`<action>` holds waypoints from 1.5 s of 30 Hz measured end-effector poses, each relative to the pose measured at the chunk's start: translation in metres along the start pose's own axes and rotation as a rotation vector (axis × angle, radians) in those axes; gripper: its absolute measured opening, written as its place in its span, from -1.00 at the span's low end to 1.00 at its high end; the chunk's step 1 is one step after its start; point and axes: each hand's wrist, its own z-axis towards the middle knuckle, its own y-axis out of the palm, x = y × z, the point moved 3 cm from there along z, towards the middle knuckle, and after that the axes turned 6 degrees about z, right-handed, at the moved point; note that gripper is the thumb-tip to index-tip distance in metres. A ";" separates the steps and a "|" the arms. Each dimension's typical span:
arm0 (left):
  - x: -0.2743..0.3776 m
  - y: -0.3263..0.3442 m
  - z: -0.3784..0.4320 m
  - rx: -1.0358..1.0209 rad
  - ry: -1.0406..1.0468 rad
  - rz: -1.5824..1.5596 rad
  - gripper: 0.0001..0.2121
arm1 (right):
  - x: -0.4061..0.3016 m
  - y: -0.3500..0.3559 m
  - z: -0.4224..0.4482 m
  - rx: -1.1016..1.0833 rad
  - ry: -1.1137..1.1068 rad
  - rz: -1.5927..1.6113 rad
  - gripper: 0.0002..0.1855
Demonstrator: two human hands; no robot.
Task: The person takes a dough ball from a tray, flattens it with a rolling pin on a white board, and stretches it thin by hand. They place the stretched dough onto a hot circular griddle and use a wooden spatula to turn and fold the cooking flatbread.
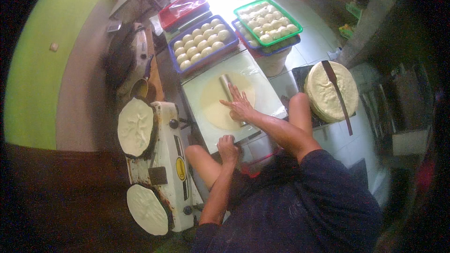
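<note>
A thin round sheet of dough (212, 107) lies flat on a pale square board (193, 126) in front of me. On the dough rests a metal rolling pin (225, 83), with my right hand (240, 104) spread over it, fingers apart and palm on the pin. My left hand (227, 147) is curled at the board's near edge; whether it grips the edge is unclear. To the left, a two-burner stove (168, 119) carries two pans, each with a round flatbread, one at the upper burner (136, 126) and one at the lower (147, 209).
Beyond the board stands a blue tray (174, 58) of dough balls, with a red tray (165, 19) behind. A green tray (299, 30) of dough balls tops a stack at the right. Nearer, a dark spatula (338, 89) lies on stacked flatbreads (320, 95). A small pan (140, 88) sits left.
</note>
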 end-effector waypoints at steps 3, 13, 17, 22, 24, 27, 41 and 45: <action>-0.006 0.010 0.003 -0.156 -0.013 0.028 -0.89 | 0.017 0.002 0.008 0.013 0.009 0.147 -0.36; -0.017 0.020 0.000 -0.197 -0.018 0.021 -0.87 | 0.032 0.006 0.049 0.309 -0.037 -0.149 -0.82; -0.032 0.024 -0.008 -0.195 -0.076 -0.022 -0.82 | 0.026 0.011 0.080 0.270 0.106 0.046 -0.76; -0.012 -0.004 -0.006 -0.072 -0.029 -0.124 -0.78 | 0.039 0.024 0.104 0.080 0.243 0.110 -0.14; -0.002 -0.014 0.000 -0.067 -0.009 -0.121 -0.77 | 0.049 0.022 0.108 0.118 0.203 0.293 -0.06; -0.003 -0.025 0.000 -0.071 -0.010 -0.093 -0.76 | 0.031 0.027 0.105 0.032 0.157 0.306 -0.06; -0.011 -0.046 -0.003 -0.194 -0.156 0.023 -0.80 | -0.028 0.031 0.030 -0.227 -0.306 0.071 -0.56; -0.020 -0.044 -0.004 -0.203 -0.221 0.068 -0.88 | -0.036 0.008 0.015 -0.275 -0.372 -0.059 -0.60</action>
